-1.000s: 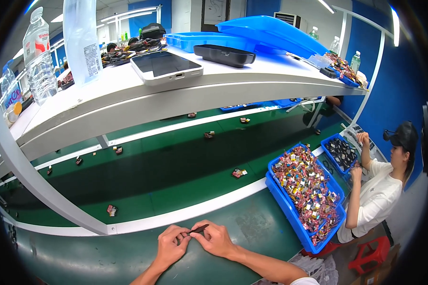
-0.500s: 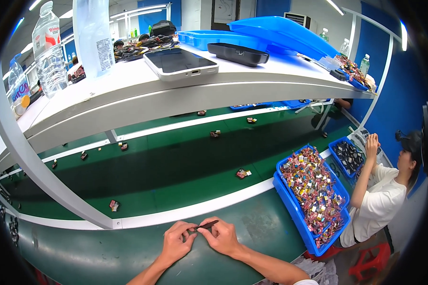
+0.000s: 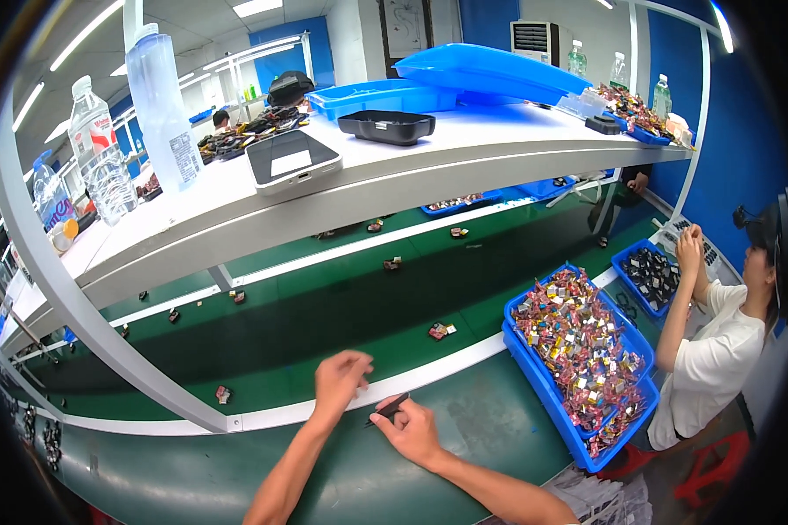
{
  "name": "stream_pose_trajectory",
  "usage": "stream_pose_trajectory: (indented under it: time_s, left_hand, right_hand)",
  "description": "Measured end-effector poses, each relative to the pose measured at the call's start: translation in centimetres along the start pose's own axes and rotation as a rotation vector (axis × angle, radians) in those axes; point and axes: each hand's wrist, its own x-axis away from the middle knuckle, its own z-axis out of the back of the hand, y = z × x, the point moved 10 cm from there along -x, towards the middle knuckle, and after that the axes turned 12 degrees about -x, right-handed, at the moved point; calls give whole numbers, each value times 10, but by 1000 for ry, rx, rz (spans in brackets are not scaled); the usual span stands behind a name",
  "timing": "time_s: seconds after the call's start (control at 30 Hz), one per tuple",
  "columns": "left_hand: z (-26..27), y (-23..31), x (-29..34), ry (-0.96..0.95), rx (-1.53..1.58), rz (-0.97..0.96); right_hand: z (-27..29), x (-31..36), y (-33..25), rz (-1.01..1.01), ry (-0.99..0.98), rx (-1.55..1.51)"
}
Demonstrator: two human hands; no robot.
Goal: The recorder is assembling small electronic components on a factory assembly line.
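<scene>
My right hand (image 3: pixel 409 431) is closed over the green bench, gripping a slim dark pointed tool (image 3: pixel 394 405) between thumb and fingers. What kind of tool it is cannot be made out. Further up and to the left, my left hand (image 3: pixel 341 382) hovers over the white rail (image 3: pixel 429 375) at the conveyor's near edge. Motion smears its fingers, and no held thing shows in it. On the dark green conveyor belt (image 3: pixel 324 302) beyond lie small reddish parts with pale and yellow bits; one such part (image 3: pixel 442 331) is right of the left hand, another (image 3: pixel 224 395) to its left.
Blue trays heaped with small wired parts (image 3: pixel 578 350) stand at my right. Beyond them is a blue bin of black pieces (image 3: pixel 648 278) beside a seated person (image 3: pixel 718 350). Overhead, a white shelf (image 3: pixel 359 179) carries a phone (image 3: pixel 293 161), a black case (image 3: pixel 387 127) and bottles.
My left hand has come away from the dark tool and risen toward the belt. The right hand keeps hold of the tool. The whole view has shifted slightly.
</scene>
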Motion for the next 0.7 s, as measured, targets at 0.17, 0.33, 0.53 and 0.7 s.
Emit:
stream_pose_trajectory:
  time_s: [0.17,0.33,0.53,0.7]
  left_hand:
    - [-89,-3,-88,-312,-193,118]
    - [-121,-7,-111,-230,-330,254]
    - [-125,-14,-122,-155,-605,185]
    - [-106,-11,-99,-180,-437,210]
  right_hand:
    - [-2,1,3,23,-9,10]
    - [-7,0,-5,40,-47,18]
    - [-9,2,1,73,-47,48]
    - [-5,-1,-6,76,-15,-41]
